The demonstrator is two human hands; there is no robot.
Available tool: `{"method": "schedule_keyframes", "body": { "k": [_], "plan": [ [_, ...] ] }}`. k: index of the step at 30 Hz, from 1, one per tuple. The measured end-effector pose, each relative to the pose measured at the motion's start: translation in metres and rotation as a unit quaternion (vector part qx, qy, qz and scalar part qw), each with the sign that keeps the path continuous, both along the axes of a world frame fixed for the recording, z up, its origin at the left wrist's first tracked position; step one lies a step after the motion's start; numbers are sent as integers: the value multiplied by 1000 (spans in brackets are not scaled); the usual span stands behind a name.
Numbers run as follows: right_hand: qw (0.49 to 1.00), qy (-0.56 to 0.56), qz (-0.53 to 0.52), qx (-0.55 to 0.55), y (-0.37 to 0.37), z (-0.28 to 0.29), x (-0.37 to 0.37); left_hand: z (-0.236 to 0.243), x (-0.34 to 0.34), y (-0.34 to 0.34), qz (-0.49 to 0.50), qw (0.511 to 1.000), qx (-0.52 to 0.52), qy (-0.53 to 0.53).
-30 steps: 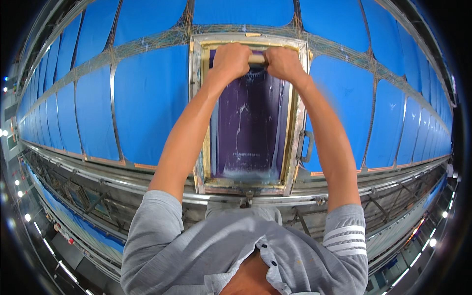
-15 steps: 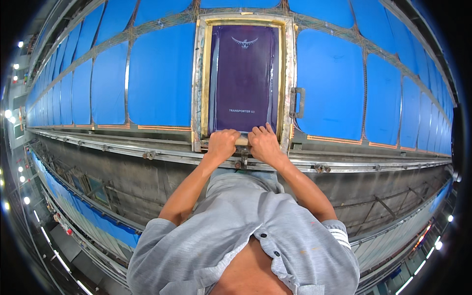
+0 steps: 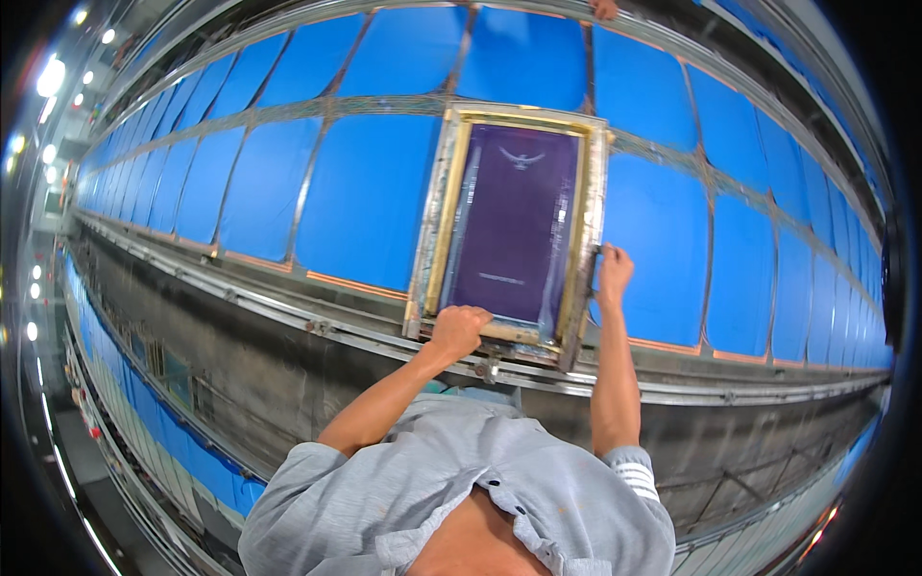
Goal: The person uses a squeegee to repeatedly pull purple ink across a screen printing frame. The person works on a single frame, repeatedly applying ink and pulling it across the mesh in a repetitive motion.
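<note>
My left hand [image 3: 459, 329] is fisted tight on the near edge of the wooden screen frame [image 3: 434, 230], and my right hand [image 3: 612, 274] is wrapped round the metal handle on its right side. The dark purple mesh [image 3: 516, 223] is smooth and flat. The frame's long axis runs away from me, lying on one blue panel [image 3: 365, 197] with identical panels on both sides.
</note>
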State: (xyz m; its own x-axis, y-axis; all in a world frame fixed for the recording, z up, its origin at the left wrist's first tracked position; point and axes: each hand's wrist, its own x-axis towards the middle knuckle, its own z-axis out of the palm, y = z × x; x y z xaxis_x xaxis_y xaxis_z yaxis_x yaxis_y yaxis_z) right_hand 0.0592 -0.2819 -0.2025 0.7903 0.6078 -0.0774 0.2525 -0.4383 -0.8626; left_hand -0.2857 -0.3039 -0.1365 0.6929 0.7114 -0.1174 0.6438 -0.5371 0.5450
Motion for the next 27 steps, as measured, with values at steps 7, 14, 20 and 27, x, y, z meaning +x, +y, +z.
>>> {"method": "schedule_keyframes", "body": {
  "k": [7,14,20,27],
  "plan": [
    [996,75,-32,21,-1,49,-12,6,-7,3,25,998,-17,-50],
    [994,98,-25,47,-5,-7,-17,28,-5,3,-3,999,34,39],
    [983,171,-34,56,-8,21,-27,34,-4,8,-7,999,39,30],
    [998,53,-14,36,-10,3,-16,31,-1,11,-22,999,23,40]
  ]
}}
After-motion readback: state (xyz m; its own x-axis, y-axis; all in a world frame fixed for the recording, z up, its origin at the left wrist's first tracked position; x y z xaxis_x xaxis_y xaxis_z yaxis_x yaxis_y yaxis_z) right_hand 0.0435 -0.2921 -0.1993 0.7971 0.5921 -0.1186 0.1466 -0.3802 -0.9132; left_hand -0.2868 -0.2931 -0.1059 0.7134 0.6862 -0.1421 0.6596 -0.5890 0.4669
